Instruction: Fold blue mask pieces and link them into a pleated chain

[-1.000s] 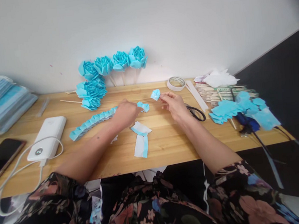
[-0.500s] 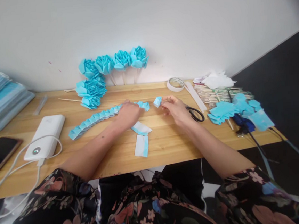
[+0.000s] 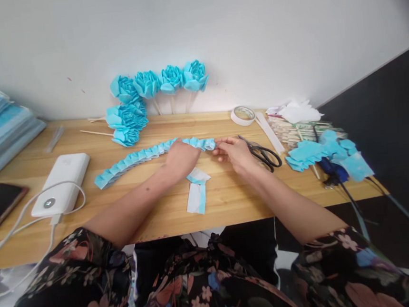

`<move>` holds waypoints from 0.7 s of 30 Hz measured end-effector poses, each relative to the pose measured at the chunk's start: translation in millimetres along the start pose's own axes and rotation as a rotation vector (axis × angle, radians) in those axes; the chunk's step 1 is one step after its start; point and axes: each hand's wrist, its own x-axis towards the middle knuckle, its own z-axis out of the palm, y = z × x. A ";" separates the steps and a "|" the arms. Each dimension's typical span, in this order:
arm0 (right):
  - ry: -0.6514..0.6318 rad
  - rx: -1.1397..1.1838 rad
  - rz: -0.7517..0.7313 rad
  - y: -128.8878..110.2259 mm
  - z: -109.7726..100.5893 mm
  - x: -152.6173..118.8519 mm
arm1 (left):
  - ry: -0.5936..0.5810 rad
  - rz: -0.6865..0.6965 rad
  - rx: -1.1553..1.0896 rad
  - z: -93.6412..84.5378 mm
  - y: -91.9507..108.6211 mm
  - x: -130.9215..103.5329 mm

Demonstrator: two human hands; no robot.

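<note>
A long curved row of folded light-blue pieces (image 3: 133,160), fabric-like and overlapping, lies on the wooden table. My left hand (image 3: 183,156) is closed over this row near its right end, its fingertips partly hidden. At that end, a small folded blue piece (image 3: 210,144) is pinched between the thumb and fingers of my right hand (image 3: 236,151); it touches the row. Two flat white-and-blue strips (image 3: 196,198) lie just in front of my left hand. Black-handled scissors (image 3: 262,154) rest beside my right hand, their blades partly behind it.
Several blue fabric flowers (image 3: 171,80) on sticks stand or lie by the wall. A tape roll (image 3: 242,115) sits at the back. Sticks (image 3: 292,130), blue scraps (image 3: 306,154) and a glue-gun-like blue tool (image 3: 335,170) are at right; a power bank (image 3: 62,185), phone (image 3: 0,207) and packaged masks (image 3: 5,132) at left.
My right hand has brought the small folded piece leftward and down against the right end of the row. More of the scissors now shows. The camera view has shifted slightly.
</note>
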 end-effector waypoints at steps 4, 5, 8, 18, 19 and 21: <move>0.019 0.058 0.053 -2.1 3.8 -6.9 | -0.009 0.010 -0.011 3.3 -0.6 0.1; 0.025 0.061 0.059 -2.7 4.7 -8.1 | -0.019 0.008 -0.015 4.0 -0.5 0.1; 0.045 0.056 0.074 -4.4 7.5 -9.5 | -0.045 -0.011 -0.035 3.4 0.9 -0.3; 0.037 -0.025 0.113 -6.3 11.9 -7.8 | -0.110 -0.015 -0.006 -3.8 3.9 -4.8; 0.037 -0.030 0.112 -6.1 11.8 -7.6 | -0.097 -0.013 -0.003 -2.4 3.7 -4.7; 0.038 -0.039 0.107 -5.7 11.9 -7.0 | -0.068 -0.008 0.003 0.5 3.2 -4.3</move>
